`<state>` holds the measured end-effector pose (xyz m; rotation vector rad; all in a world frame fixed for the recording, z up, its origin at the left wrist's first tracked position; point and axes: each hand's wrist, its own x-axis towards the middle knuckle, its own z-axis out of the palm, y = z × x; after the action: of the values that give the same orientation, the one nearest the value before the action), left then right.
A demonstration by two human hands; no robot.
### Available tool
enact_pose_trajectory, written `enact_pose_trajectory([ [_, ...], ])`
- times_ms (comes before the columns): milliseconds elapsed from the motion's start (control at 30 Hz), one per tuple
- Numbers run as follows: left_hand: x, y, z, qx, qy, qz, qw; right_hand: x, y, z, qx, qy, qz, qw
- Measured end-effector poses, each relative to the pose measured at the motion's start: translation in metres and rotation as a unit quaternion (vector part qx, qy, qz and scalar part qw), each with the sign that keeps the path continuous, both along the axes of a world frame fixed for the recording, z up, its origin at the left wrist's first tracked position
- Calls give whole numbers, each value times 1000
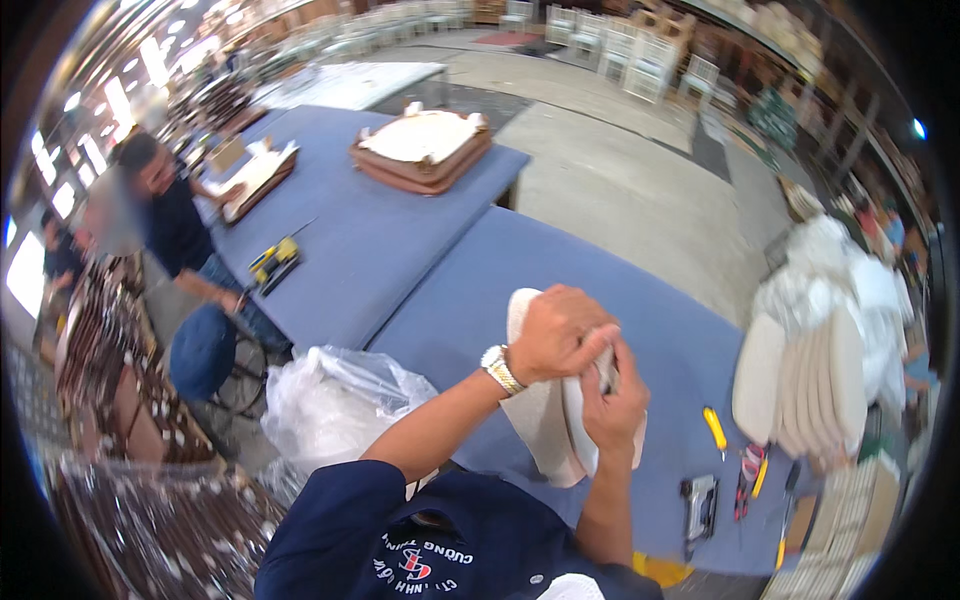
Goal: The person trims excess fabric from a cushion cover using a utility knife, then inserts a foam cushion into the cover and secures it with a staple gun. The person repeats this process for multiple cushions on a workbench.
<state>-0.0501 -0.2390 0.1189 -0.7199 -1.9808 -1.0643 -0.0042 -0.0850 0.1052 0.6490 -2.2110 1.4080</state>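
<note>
Right now both hands are clenched on a pale seat cushion (545, 415) stood on edge over the blue table (640, 300). The left hand (555, 335) grips its top edge from above; the right hand (612, 400) pinches the fabric just beneath. A stapler (698, 505) and a yellow knife (714, 428) lie nearby, beside stacked cushions (800, 385).

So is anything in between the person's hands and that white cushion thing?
No. Both the left hand and the right hand already grip the pale seat cushion at its top edge, held upright over the blue table. Nothing visible sits between them.
</note>
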Motion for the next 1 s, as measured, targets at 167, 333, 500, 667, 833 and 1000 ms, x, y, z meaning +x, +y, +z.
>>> enact_pose_trajectory([
  [167,7,25,11,-59,-11,9,998,10,68,-23,-70,-90,87,990],
  [333,8,56,13,-22,8,-7,1000,13,122,-75,-24,-98,110,989],
  [500,20,82,23,-61,3,10,998,7,141,-103,-101,-116,146,977],
  [667,20,89,10,-7,31,68,997,-5,138,-89,-94,-121,202,967],
  [833,32,82,6,38,51,116,991,-13,124,-120,-164,-168,253,939],
  [1000,34,46,100,-46,-231,124,964,2,101,-125,-234,-188,163,940],
])
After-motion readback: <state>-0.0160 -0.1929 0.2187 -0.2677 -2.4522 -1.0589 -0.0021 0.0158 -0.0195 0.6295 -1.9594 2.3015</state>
